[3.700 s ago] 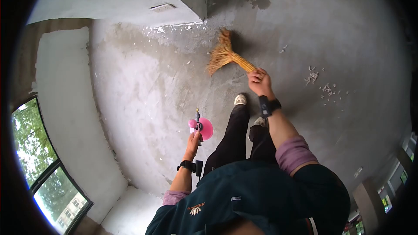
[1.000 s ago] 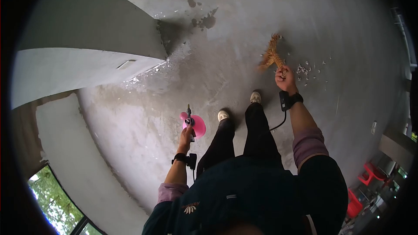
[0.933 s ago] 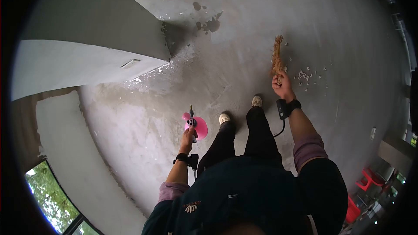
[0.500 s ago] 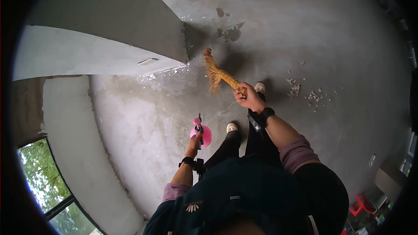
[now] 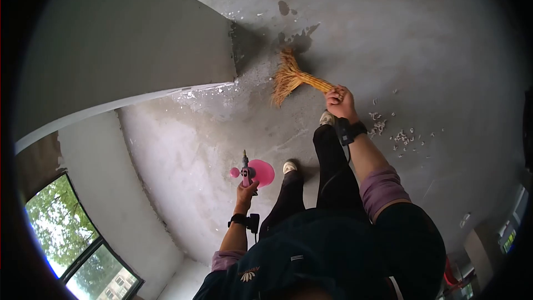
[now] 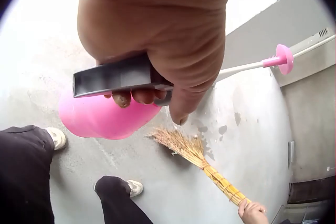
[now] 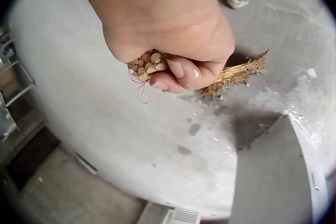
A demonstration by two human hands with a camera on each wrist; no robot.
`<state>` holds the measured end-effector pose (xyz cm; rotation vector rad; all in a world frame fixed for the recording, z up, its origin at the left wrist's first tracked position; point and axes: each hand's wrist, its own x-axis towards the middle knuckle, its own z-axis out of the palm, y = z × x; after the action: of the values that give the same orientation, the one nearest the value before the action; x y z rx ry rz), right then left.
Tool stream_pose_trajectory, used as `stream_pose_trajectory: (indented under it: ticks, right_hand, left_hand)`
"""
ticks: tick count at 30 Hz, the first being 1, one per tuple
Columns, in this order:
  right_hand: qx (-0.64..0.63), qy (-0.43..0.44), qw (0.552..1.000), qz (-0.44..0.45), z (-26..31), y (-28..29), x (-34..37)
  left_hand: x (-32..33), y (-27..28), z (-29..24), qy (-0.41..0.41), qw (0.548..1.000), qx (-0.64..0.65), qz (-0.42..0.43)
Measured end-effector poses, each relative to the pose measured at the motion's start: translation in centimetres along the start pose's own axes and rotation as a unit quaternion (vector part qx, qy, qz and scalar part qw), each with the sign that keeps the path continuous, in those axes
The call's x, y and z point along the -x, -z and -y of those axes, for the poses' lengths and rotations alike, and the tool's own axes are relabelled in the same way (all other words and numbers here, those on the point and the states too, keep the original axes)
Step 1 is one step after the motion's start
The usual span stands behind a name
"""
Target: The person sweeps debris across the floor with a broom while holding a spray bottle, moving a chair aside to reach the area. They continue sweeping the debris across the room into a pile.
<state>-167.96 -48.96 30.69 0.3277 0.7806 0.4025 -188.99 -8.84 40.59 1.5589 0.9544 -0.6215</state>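
In the head view my left hand (image 5: 246, 195) grips a pink pump spray bottle (image 5: 262, 172) by its dark handle, low beside the legs. The bottle's nozzle points away from me, toward the floor ahead. In the left wrist view the fingers curl under the handle, and the pink bottle body (image 6: 107, 119) shows below them. My right hand (image 5: 341, 103) holds a yellow straw hand broom (image 5: 294, 76) by its bound handle. The broom's bristles fan out to the left, near the pillar's corner. In the right wrist view the cut handle end (image 7: 149, 64) sticks out of the fist.
Pale scraps (image 5: 404, 138) lie scattered on the concrete floor to the right. A grey pillar (image 5: 133, 44) juts in from the left, with white flakes (image 5: 194, 95) along its base. Dark wet patches (image 5: 302, 39) mark the floor ahead. A window (image 5: 83, 233) is at lower left.
The broom has swung left from beside the scraps to near the pillar, its bristles now fanned wide. My left hand still holds the spray bottle, now turned slightly. The head view has shifted.
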Motion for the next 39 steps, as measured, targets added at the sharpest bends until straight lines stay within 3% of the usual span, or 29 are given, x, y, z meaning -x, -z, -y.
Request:
stream_pose_trajectory:
  ticks: [6, 9, 13, 16, 20, 26, 28, 29, 30, 32, 34, 39]
  right_hand:
    - [-0.060, 0.147, 0.987, 0.005, 10.9, -1.3, 11.2]
    - [0.038, 0.227, 0.973, 0.025, 12.2, -2.3, 14.7]
    - [0.159, 0.247, 0.954, -0.062, 8.7, -5.4, 16.6]
    - [0.195, 0.225, 0.954, -0.043, 7.4, -5.4, 15.1]
    - [0.160, 0.137, 0.976, 0.050, 6.5, -7.0, 11.0]
    - [0.057, 0.089, 0.994, 0.006, 8.5, -10.6, 5.5]
    - [0.038, 0.106, 0.994, -0.011, 9.9, -10.4, 6.0]
    - [0.063, 0.150, 0.987, 0.005, 11.2, -9.1, 6.2]
    - [0.038, 0.130, 0.989, 0.051, 13.4, -7.5, 6.5]
    - [-0.036, 0.180, 0.983, 0.024, 15.4, -6.4, 10.4]
    - [-0.028, 0.229, 0.972, 0.042, 17.6, -3.8, 13.4]
    - [0.066, 0.299, 0.944, -0.120, 16.2, -8.4, 16.0]
  left_hand:
    - [-2.2, -5.5, -4.2, -0.014, 0.997, -0.076, 0.019]
    - [-2.6, -7.8, -7.2, -0.012, 0.996, -0.085, 0.035]
    - [-4.0, -9.7, -9.8, -0.038, 0.993, -0.104, 0.041]
    - [-5.2, -10.9, -12.2, -0.041, 0.990, -0.128, 0.040]
    - [-5.7, -11.6, -14.8, -0.057, 0.986, -0.152, 0.033]
    - [-5.3, -10.6, -17.3, -0.070, 0.991, -0.106, 0.041]
    - [-4.9, -9.8, -18.1, -0.059, 0.992, -0.098, 0.045]
    - [-4.9, -9.4, -18.2, -0.061, 0.993, -0.094, 0.039]
    - [-5.3, -9.2, -18.5, -0.063, 0.994, -0.085, 0.040]
    - [-6.2, -8.6, -18.8, -0.075, 0.994, -0.070, 0.037]
    - [-7.0, -8.5, -19.2, -0.042, 0.992, -0.114, 0.015]
    - [-9.9, -9.9, -21.3, -0.038, 0.990, -0.136, 0.024]
